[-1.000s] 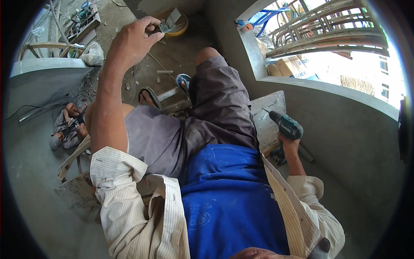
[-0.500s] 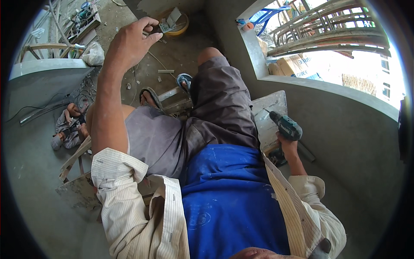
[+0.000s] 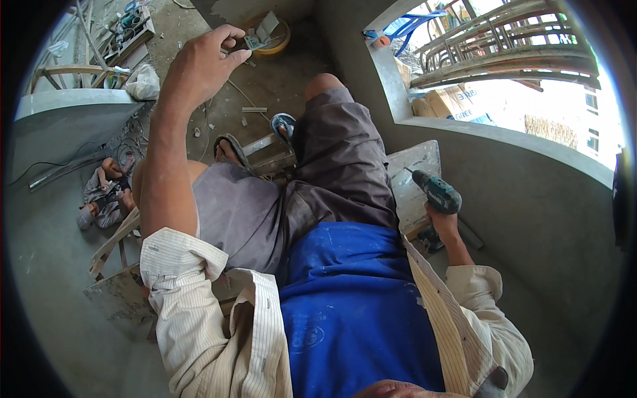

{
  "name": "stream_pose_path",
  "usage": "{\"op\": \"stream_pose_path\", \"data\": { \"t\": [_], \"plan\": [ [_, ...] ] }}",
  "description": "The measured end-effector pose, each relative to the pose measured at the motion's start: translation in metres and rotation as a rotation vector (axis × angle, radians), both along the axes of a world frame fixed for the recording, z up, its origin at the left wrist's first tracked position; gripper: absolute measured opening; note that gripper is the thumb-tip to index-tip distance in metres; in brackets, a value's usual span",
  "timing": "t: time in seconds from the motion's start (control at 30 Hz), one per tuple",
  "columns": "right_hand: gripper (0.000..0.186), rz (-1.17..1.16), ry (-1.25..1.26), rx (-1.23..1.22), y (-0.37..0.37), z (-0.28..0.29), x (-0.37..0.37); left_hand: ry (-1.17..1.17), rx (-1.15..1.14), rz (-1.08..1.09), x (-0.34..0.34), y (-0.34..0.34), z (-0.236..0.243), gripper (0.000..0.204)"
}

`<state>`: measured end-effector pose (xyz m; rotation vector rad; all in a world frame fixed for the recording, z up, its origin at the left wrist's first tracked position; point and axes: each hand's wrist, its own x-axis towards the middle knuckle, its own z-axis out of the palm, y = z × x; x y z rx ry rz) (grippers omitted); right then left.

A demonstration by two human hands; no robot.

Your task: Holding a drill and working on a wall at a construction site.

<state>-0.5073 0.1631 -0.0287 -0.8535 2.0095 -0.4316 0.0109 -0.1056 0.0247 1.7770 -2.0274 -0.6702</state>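
Note:
My left hand [image 3: 206, 65] is raised ahead at the upper left, its fingers half curled, with a gap between thumb and forefinger. Nothing shows in that gap. Beyond the fingertips, a yellow bucket [image 3: 284, 41] stands on the floor with pale flat pieces [image 3: 267, 28] in it. Low on my right side, my right hand [image 3: 440, 219] grips the handle of a dark teal cordless drill [image 3: 438, 191]. The drill's bit points forward and to the left, over a worn, pale board [image 3: 424, 158]. Part of the drill's lower end is hidden by my hand.
A plastered wall with a window opening [image 3: 504, 136] rises on my right. Far below on the left, a person in a cap [image 3: 106, 196] crouches. Wooden platform parts [image 3: 119, 292] lie beneath me. A white bag [image 3: 144, 83] sits on the left wall's ledge.
The drill and my right hand have shifted very slightly to the left. My left hand stays where it was.

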Motion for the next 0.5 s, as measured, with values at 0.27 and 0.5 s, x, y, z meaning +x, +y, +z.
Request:
{"op": "stream_pose_path", "data": {
  "t": [0.27, 0.5],
  "plan": [
    [0.007, 0.124, 0.085, -0.021, -0.001, -0.002, -0.003, -0.016, -0.002, 0.003, -0.001, 0.002, 0.002, 0.039],
    [0.027, 0.298, 0.126, -0.142, 0.003, -0.013, -0.012, -0.021, 0.020, -0.005, -0.001, 0.003, 0.004, 0.039]
  ]
}}
